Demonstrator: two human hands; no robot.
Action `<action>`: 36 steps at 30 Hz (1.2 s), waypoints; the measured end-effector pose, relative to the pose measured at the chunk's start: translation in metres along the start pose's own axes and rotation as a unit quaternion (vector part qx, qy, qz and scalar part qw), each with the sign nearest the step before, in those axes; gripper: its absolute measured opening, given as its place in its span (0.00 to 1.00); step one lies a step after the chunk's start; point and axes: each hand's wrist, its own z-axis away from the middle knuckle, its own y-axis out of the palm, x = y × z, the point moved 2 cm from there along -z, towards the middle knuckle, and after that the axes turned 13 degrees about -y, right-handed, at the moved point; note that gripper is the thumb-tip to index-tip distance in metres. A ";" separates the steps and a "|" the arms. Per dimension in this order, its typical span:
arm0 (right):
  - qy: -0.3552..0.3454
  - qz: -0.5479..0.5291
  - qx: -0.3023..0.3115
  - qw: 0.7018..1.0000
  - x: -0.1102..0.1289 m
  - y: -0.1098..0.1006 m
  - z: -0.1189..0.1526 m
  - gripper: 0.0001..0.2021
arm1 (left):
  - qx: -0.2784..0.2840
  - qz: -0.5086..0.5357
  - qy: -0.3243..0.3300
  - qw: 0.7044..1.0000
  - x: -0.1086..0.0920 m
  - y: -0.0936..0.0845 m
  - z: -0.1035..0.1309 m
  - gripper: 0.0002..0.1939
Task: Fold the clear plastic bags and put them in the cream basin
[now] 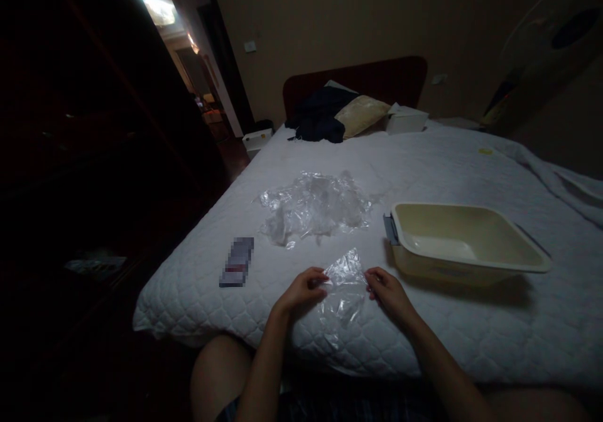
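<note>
A clear, crinkled plastic bag is stretched between my two hands, just above the near edge of the white quilted bed. My left hand pinches its left side between thumb and fingers. On the right side, my right hand has its fingers closed on the bag's edge. Beyond them lies a loose heap of clear plastic bags, spread flat and wrinkled on the bed.
A cream plastic bin with grey handles stands on the bed to the right. At the left lies a dark, blurred flat object. Dark clothing, a beige pillow and a white box are by the headboard.
</note>
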 end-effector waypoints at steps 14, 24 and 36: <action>0.001 0.021 0.011 1.000 -0.003 -0.002 0.002 0.16 | 0.040 -0.008 -0.025 0.999 0.002 -0.005 0.002 0.12; -0.001 0.009 0.011 1.000 -0.005 -0.002 0.002 0.15 | 0.033 0.039 -0.046 0.998 -0.005 0.003 0.008 0.09; 0.011 -0.018 0.022 1.000 -0.008 -0.003 0.003 0.16 | -0.077 0.248 -0.043 0.965 -0.010 0.004 0.007 0.11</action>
